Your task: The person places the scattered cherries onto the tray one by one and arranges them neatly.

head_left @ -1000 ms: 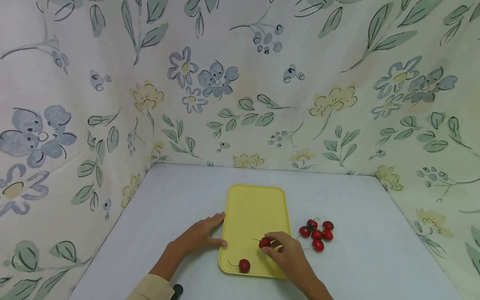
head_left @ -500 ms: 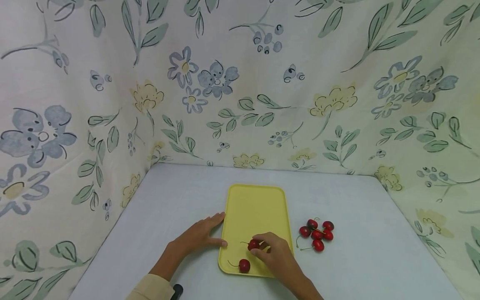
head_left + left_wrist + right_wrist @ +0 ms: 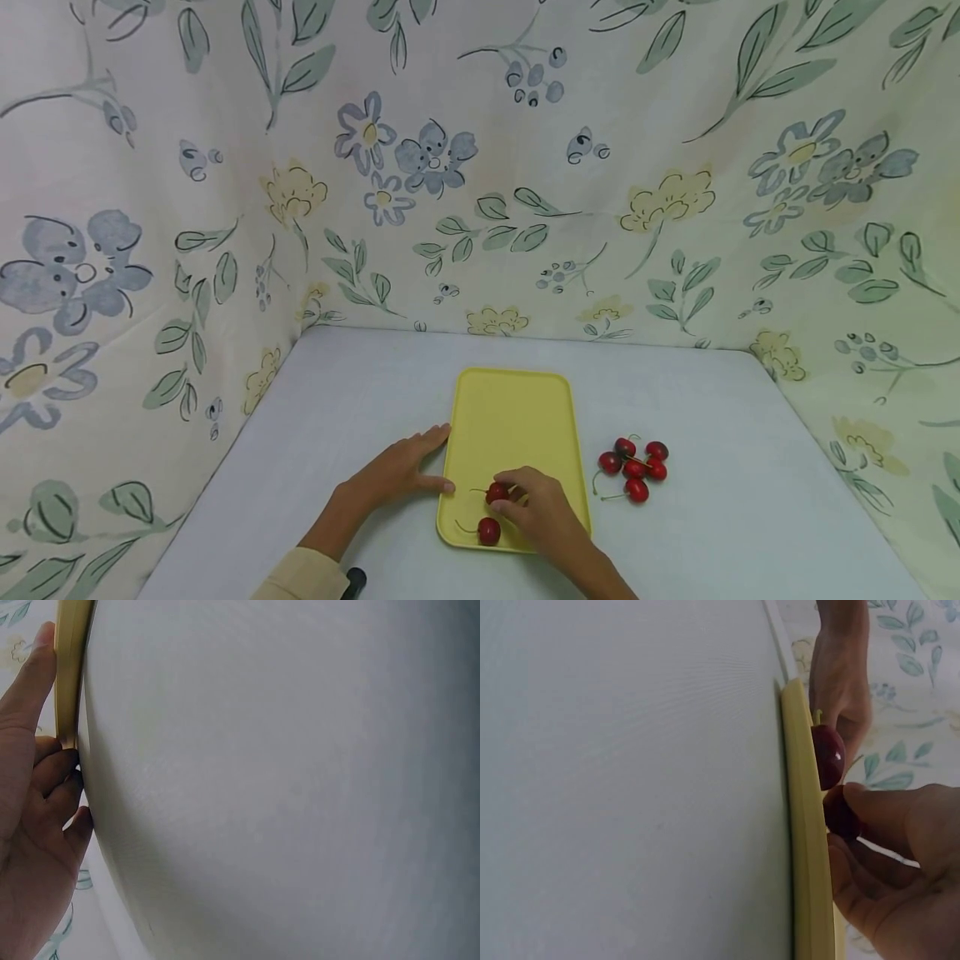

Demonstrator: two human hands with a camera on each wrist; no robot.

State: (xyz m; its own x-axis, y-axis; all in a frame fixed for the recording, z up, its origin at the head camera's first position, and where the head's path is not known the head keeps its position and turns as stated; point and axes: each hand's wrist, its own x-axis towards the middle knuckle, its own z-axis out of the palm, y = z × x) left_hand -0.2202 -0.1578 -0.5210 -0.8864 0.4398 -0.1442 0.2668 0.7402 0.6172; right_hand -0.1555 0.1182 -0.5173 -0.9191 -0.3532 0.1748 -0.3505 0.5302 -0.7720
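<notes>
Between the thumb and fingers of my right hand (image 3: pixel 543 512) is a red cherry (image 3: pixel 497 493), its stem pointing left, over the near part of a yellow tray (image 3: pixel 513 417). A second cherry (image 3: pixel 489 531) with a stem lies on the tray near its front edge, just below the held one. In the right wrist view, the pinched cherry (image 3: pixel 844 814) is close behind the tray's rim (image 3: pixel 807 825). My left hand (image 3: pixel 397 471) rests at the tray's left edge with thumb and fingers extended, touching the rim. The left wrist view shows the thumb (image 3: pixel 36 679) against that rim.
Several loose cherries (image 3: pixel 634 470) lie in a cluster on the white table (image 3: pixel 720 500), right of the tray. A floral cloth (image 3: pixel 480 167) hangs behind and at both sides. A small black object (image 3: pixel 356 580) shows by my left sleeve (image 3: pixel 303 575).
My right hand has carried the pinched cherry leftward and slightly down over the tray, nearly above the lying cherry. My left hand and the tray have stayed in place.
</notes>
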